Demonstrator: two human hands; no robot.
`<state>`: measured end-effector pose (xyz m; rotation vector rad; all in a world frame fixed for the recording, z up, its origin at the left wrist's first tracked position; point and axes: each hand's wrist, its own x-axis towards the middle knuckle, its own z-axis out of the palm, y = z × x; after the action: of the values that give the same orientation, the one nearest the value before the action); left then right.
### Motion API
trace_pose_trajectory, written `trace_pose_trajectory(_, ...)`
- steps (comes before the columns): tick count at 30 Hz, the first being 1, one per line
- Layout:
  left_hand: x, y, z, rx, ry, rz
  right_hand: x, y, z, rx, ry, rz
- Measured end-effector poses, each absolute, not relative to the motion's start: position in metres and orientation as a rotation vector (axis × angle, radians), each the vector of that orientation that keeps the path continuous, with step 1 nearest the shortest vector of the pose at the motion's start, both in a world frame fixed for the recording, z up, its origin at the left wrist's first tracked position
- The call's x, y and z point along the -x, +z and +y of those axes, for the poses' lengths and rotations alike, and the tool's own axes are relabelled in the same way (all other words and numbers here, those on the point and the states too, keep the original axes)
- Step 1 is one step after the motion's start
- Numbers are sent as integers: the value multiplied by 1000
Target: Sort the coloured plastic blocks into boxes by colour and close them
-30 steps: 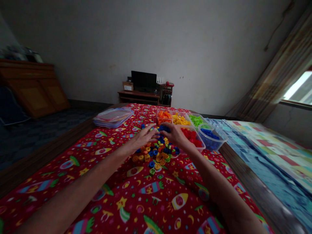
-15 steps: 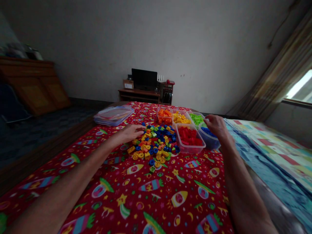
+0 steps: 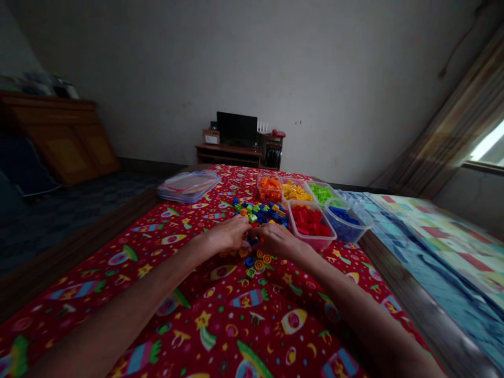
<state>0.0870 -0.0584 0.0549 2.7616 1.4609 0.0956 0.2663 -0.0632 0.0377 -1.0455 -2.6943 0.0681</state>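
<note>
Across the red rocket-print bedspread (image 3: 252, 310), clear plastic tubs (image 3: 311, 244) stand in a group holding orange, yellow, green, red and blue bricks, with a clear lidded box (image 3: 189, 187) to their left. Just before the tubs lies a pile of coloured plastic bricks (image 3: 260, 212). The left hand (image 3: 222, 235) and right hand (image 3: 275, 240) sit side by side at its near edge, fingers (image 3: 243, 234) curled down over the pieces; whether they grip any cannot be told.

Grey wall (image 3: 252, 58) — curtained window (image 3: 488, 147), dim light.
</note>
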Motion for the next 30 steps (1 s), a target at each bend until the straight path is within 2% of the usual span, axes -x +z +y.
trace_pose_trajectory(5,-86,56,-59,-2795,47,1466,-270,22,-54,930,101,-2688)
trace_pose_trajectory(10,-83,60,-60,-2744,72,1491,-269,39,-57,1144,97,-2696)
trace_pose_trajectory(22,-61,58,-46,-2596,-4,1643,-272,50,-70,1127,-139,-2655)
trace_pose_trajectory(30,-54,62,-40,-2691,205,1443,-256,30,-74,1135,-316,-2808)
